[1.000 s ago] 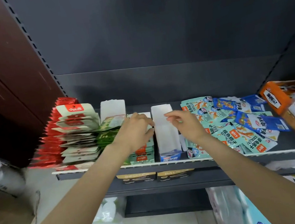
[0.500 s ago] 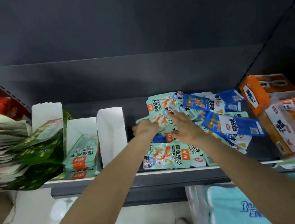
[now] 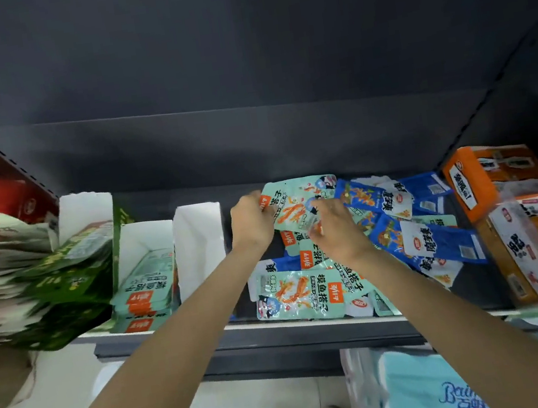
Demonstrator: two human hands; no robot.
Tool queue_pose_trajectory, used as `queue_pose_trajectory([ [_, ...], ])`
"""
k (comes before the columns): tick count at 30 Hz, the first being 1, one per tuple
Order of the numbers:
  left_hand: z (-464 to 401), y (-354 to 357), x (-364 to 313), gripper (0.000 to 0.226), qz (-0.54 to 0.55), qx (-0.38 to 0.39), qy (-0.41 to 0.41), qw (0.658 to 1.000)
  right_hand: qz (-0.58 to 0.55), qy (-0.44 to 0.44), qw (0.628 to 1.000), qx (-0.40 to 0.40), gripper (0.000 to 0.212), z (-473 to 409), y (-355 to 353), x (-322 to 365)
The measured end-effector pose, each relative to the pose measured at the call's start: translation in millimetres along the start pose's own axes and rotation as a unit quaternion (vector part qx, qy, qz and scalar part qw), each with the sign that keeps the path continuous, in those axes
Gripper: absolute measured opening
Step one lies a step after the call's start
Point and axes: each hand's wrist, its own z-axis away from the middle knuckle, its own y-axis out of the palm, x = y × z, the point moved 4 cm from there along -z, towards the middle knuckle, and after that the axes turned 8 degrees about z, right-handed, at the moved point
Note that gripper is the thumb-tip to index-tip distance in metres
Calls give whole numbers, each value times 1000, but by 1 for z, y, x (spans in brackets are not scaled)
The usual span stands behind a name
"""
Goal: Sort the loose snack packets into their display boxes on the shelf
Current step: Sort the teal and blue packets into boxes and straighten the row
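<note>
- Now my left hand [image 3: 252, 221] grips the mint packet [image 3: 291, 209] by its edge.
- My right hand [image 3: 336, 229] pinches it too, above the loose pile [image 3: 311, 293] on the shelf [image 3: 279, 339].

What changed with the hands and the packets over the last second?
Both hands left the white display boxes and moved right to the loose pile. The left hand and right hand now grip a mint-green packet, lifting it. The blue packets and orange boxes stayed put.
</note>
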Motion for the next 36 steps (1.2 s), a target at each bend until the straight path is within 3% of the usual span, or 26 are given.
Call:
queue_pose_trajectory([
  [3,9,-34,-19,9,-43,-6,139,989,-60,-7,994,-96,69,10,-19,28],
  [5,18,-62,-27,12,-54,-6,209,976,-57,-36,987,-145,50,15,-30,53],
  [7,27,-93,-31,7,-76,-11,271,960,-63,-64,981,-173,18,19,-39,81],
  [8,31,-110,-30,7,-84,-18,297,951,-78,-70,979,-176,14,22,-41,94],
  [14,51,-207,3,13,-92,-65,383,917,-168,-121,965,-163,27,36,-25,186],
  [19,60,-250,44,16,-133,-47,393,909,-190,-115,968,-116,25,36,15,235],
  [23,62,-248,74,19,-173,40,381,907,-118,-84,987,-72,27,41,42,240],
  [25,63,-236,86,24,-244,84,389,884,-95,-74,992,-26,19,43,51,240],
  [27,62,-223,94,30,-341,110,387,850,-80,-61,995,3,25,42,56,240],
  [33,62,-195,96,27,-525,123,338,771,-96,-53,994,3,28,40,54,226],
  [36,59,-184,88,28,-539,144,284,780,-126,-57,990,-32,24,43,42,208],
])
